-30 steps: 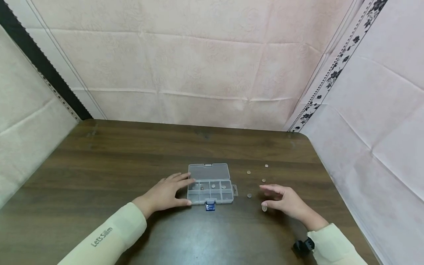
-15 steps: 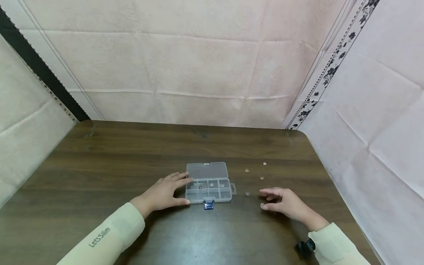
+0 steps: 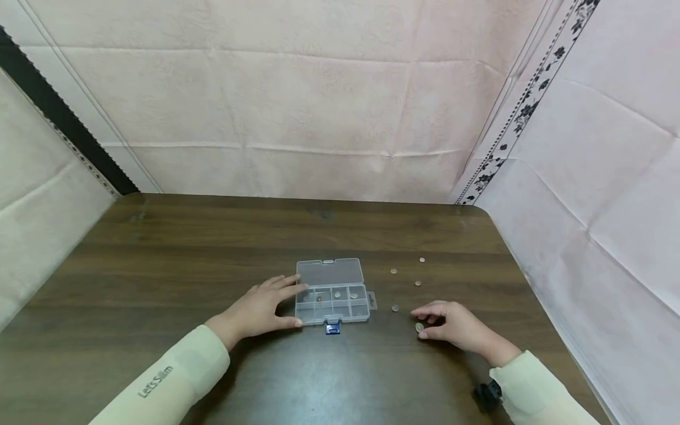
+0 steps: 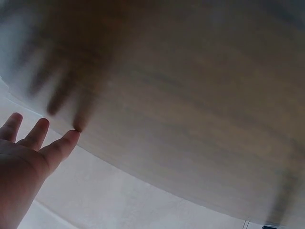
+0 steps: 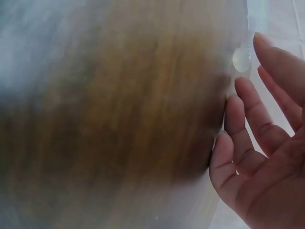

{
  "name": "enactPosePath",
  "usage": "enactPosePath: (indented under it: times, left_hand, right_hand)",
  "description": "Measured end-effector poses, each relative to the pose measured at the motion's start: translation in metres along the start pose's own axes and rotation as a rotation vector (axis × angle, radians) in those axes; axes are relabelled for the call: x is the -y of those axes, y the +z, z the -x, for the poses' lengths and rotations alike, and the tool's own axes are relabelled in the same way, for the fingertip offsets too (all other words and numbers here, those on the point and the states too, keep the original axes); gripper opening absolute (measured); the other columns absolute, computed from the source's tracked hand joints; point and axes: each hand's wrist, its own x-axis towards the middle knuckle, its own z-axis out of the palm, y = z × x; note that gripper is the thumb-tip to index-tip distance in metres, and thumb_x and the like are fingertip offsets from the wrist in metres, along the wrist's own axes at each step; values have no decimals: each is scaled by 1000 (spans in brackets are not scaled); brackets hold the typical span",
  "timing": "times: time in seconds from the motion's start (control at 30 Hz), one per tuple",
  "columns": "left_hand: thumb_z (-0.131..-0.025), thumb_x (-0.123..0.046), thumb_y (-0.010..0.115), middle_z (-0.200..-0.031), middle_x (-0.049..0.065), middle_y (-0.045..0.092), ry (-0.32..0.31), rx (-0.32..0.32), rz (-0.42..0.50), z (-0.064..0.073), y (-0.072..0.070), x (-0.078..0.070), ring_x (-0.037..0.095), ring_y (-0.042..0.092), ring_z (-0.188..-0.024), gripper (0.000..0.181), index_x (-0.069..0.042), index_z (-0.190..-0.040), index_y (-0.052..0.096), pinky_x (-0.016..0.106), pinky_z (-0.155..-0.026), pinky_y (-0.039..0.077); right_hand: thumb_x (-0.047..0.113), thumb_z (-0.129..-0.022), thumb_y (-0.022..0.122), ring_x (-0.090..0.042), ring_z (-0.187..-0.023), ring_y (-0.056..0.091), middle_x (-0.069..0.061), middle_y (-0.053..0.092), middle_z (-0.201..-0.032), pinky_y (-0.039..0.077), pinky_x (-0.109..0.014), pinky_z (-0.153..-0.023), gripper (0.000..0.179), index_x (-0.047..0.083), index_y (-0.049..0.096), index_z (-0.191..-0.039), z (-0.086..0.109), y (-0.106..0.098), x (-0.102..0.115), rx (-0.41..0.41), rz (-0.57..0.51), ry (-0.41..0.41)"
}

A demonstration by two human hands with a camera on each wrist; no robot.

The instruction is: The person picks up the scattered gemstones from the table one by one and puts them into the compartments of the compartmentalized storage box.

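Note:
A clear plastic compartment box (image 3: pixel 359 316) lies on the table, its lid (image 3: pixel 329 272) folded back. Several small pieces sit in its rear compartments. My left hand (image 3: pixel 260 308) rests at the box's left side, fingers spread, thumb by the front corner and fingertips over the edge. On the right, the thumb and forefinger of my right hand (image 3: pixel 451 326) stand apart around a small round pale disc (image 3: pixel 419 327). In the right wrist view the disc (image 5: pixel 242 59) shows on the table between the thumb and the fingertips, with a gap to the thumb.
Between box and right hand lies another disc (image 3: pixel 395 308). Farther back are several more, one nearest the box's lid (image 3: pixel 394 271). A blue tab (image 3: pixel 332 327) sticks out at the box's front. Pale cloth (image 3: pixel 319 106) hangs behind the brown table (image 3: pixel 223 224).
My right hand has lowered and come toward the person, so its thumb is now on the near side of the disc. The left hand and box stay put; the head view has shifted slightly.

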Motion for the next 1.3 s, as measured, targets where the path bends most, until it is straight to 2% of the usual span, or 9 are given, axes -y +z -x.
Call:
enactPosePath:
  times: [0.2, 0.57, 0.9, 1.17, 1.3]
  left_hand:
    - [-85, -55, 67, -156, 6, 32, -10, 4, -4, 1, 0, -1, 36, 28, -142, 73, -23, -146, 44, 69, -103, 26]
    - [-84, -56, 67, -156, 6, 32, -10, 6, -17, -1, 0, -1, 35, 28, -142, 73, -23, -146, 44, 68, -103, 27]
    - [-85, -55, 67, -156, 6, 32, -7, 3, -14, 0, 0, -1, 36, 27, -142, 73, -23, -146, 44, 68, -103, 26]
    - [-84, -56, 66, -156, 4, 32, -11, 3, -21, -1, 1, 1, 36, 28, -142, 73, -25, -146, 44, 68, -103, 27]
    - [-84, -56, 66, -156, 4, 32, -12, 4, -23, -1, 1, 1, 36, 28, -142, 73, -25, -147, 44, 69, -102, 27]
  right_hand:
    - [17, -80, 79, -7, -82, 60, -4, 69, -103, 50, -24, -70, 32, 5, 73, -109, -2, 1, 2, 31, 38, -40]
    - [10, -80, 77, -6, -84, 58, -3, 69, -101, 48, -24, -70, 25, 7, 75, -104, -3, 3, 5, 6, 114, -66]
    - [7, -80, 76, -7, -85, 60, -1, 69, -99, 48, -24, -69, 22, 8, 75, -103, -3, 5, 7, 11, 131, -69]
    - [7, -81, 76, -14, -90, 62, 2, 67, -98, 50, -27, -74, 19, 9, 77, -100, -3, 7, 9, 3, 178, -62]
    - [6, -81, 75, -12, -87, 61, 2, 66, -96, 50, -26, -71, 19, 8, 77, -100, -3, 7, 11, -2, 174, -55]
